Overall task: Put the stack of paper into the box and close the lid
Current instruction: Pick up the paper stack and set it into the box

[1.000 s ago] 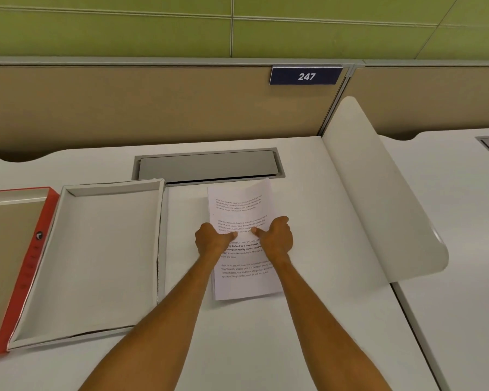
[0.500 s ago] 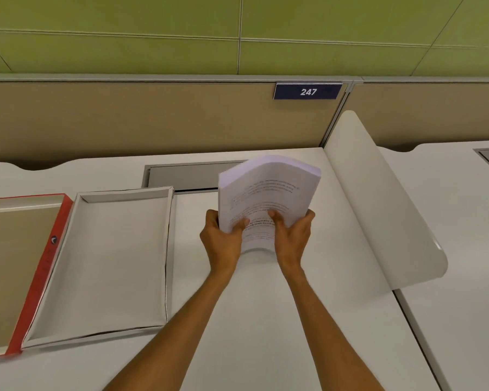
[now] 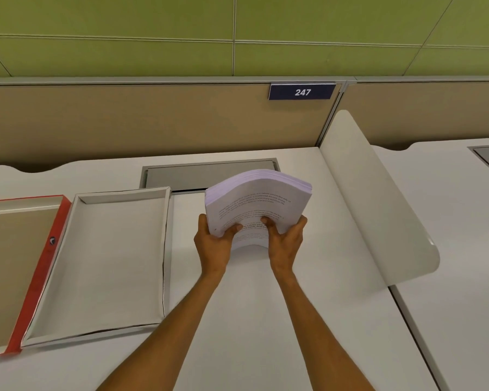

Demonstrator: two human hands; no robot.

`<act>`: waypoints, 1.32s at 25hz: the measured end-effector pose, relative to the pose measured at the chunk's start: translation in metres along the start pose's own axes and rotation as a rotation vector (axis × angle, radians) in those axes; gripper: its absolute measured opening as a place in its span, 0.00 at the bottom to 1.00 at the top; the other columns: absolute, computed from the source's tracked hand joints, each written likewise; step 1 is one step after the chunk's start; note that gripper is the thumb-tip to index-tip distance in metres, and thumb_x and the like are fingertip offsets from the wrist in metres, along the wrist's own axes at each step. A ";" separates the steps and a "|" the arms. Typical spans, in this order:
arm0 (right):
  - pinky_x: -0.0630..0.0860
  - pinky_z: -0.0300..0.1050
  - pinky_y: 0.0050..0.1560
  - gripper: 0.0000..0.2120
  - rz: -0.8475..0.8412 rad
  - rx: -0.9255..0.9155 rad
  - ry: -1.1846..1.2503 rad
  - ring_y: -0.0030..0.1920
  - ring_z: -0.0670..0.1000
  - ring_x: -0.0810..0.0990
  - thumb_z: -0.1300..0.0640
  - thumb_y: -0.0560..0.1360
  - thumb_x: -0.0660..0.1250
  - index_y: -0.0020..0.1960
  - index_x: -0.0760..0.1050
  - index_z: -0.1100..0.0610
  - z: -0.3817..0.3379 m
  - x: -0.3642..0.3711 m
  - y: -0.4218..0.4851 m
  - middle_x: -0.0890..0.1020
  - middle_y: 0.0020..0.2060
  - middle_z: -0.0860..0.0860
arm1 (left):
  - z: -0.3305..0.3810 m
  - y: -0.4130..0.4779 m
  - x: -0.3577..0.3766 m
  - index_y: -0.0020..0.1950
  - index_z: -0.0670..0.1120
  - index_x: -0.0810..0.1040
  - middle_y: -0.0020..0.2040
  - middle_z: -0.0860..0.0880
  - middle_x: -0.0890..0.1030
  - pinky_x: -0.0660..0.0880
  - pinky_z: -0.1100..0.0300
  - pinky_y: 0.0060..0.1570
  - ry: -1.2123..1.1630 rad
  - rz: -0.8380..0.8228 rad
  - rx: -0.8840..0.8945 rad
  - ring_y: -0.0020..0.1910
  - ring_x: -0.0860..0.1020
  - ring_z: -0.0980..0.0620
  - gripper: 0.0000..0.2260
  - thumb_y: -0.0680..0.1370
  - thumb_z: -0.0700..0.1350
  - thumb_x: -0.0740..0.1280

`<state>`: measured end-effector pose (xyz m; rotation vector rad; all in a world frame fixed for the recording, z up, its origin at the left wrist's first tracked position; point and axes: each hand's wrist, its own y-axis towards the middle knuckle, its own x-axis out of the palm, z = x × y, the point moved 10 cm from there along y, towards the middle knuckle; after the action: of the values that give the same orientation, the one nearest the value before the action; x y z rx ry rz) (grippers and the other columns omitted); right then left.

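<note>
A thick stack of printed white paper (image 3: 261, 197) is held up off the desk, tilted with its far end raised and bowed. My left hand (image 3: 213, 244) grips its near left edge and my right hand (image 3: 287, 244) grips its near right edge, thumbs on the top sheet. To the left lies the open white box (image 3: 96, 331), empty inside. Its red-edged lid (image 3: 44, 261) lies flat beside it at the far left, inner side up.
The white desk (image 3: 251, 320) has a grey cable hatch (image 3: 209, 174) behind the paper. A curved white divider panel (image 3: 378, 210) stands to the right, with another desk beyond it. A tan partition with a "247" sign (image 3: 302, 92) runs along the back.
Both hands have lifted the stack from lying flat on the desk and tipped its far end up. In the last half second it hardly moved.
</note>
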<state>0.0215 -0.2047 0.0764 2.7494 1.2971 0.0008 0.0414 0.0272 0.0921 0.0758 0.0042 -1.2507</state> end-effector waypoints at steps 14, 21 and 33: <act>0.80 0.31 0.42 0.32 -0.025 0.059 -0.029 0.52 0.42 0.80 0.59 0.67 0.79 0.60 0.62 0.45 -0.001 0.002 0.003 0.77 0.52 0.41 | -0.009 0.012 0.003 0.55 0.59 0.73 0.48 0.60 0.79 0.76 0.75 0.38 0.024 -0.025 -0.078 0.46 0.79 0.56 0.24 0.66 0.44 0.80; 0.76 0.40 0.39 0.28 -0.115 0.141 -0.504 0.52 0.57 0.81 0.56 0.68 0.78 0.53 0.59 0.53 -0.026 0.025 0.020 0.78 0.55 0.56 | -0.002 0.042 -0.009 0.51 0.46 0.77 0.49 0.49 0.83 0.79 0.63 0.34 0.332 -0.053 -0.207 0.41 0.82 0.49 0.21 0.64 0.52 0.80; 0.74 0.44 0.41 0.28 -0.389 0.324 -0.730 0.55 0.59 0.82 0.53 0.69 0.78 0.52 0.60 0.56 -0.009 0.083 -0.035 0.80 0.58 0.58 | -0.033 0.049 -0.083 0.46 0.46 0.80 0.52 0.42 0.86 0.72 0.65 0.27 0.491 -0.151 -0.373 0.36 0.80 0.50 0.15 0.65 0.49 0.80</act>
<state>0.0469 -0.1182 0.0785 2.2575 1.6301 -1.1998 0.0626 0.1235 0.0659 0.0580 0.6755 -1.3356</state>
